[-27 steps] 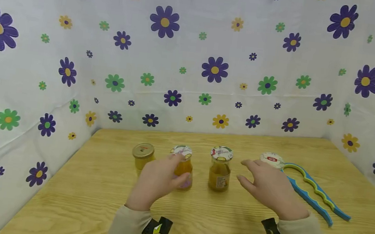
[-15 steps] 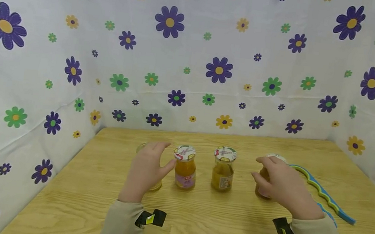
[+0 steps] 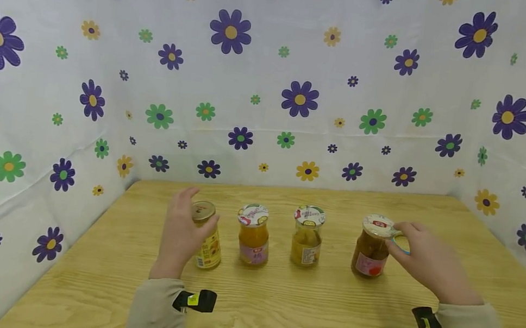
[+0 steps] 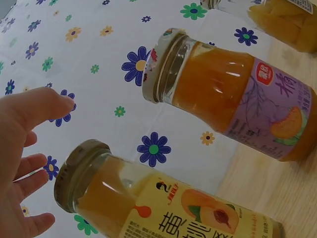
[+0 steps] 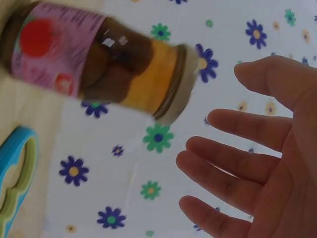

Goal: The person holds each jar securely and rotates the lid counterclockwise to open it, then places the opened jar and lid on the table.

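My left hand (image 3: 180, 233) is beside the leftmost jar, a yellow-labelled jar of peaches (image 3: 210, 248) with a gold lid; in the left wrist view its fingers are spread near that lid (image 4: 81, 168), holding nothing. At the right, my right hand (image 3: 433, 259) hovers by the lid of a dark jar with a pink label (image 3: 370, 256). The right wrist view shows its fingers (image 5: 237, 158) loosely extended, apart from the dark jar (image 5: 119, 59). Between the hands stand an orange-filled jar with a purple label (image 3: 254, 245) and a jar of pale yellow fruit (image 3: 306, 246).
A blue and yellow-green jar opener (image 3: 402, 243) lies behind my right hand, mostly hidden in the head view; its wavy handle (image 5: 20, 163) shows in the right wrist view. The wooden table (image 3: 274, 313) ends at a white flowered cloth (image 3: 265, 66).
My hands have moved apart: the left from before the orange-filled jar to beside the peach jar, the right further right, uncovering the dark jar and covering most of the jar opener.
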`<state>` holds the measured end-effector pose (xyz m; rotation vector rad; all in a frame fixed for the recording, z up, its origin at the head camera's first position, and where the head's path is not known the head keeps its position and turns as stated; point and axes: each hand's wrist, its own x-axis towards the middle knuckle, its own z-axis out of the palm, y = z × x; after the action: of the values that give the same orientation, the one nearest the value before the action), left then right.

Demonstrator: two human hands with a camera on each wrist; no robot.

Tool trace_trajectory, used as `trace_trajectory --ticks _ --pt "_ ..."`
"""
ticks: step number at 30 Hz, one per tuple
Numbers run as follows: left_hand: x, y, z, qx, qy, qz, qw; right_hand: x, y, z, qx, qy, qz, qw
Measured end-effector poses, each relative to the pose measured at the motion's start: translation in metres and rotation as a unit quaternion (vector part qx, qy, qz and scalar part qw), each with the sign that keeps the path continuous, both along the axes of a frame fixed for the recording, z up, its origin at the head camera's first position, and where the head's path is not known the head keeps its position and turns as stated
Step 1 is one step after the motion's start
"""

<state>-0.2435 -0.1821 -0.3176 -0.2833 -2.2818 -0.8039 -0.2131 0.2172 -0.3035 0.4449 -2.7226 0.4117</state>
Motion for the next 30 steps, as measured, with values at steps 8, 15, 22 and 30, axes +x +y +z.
trace_trajectory --ticks 8,15,22,30 --pt "-0.004 -0.005 -0.012 0.085 -0.061 0.008 0.9945 -0.014 0.039 -0.018 0.015 -0.063 -0.053 0.996" --pt "-0.011 -0.006 -0.023 0.137 -0.108 0.017 0.9845 -0.02 0.06 -0.028 0.024 -0.116 -0.068 0.991" --pt "-0.02 -0.003 -0.031 0.192 -0.146 0.0 0.9706 -0.022 0.079 -0.036 0.048 -0.164 -0.083 0.982" --pt "-0.02 -0.011 -0.04 0.246 -0.19 -0.002 0.9505 -0.029 0.085 -0.046 0.041 -0.231 -0.07 0.97"
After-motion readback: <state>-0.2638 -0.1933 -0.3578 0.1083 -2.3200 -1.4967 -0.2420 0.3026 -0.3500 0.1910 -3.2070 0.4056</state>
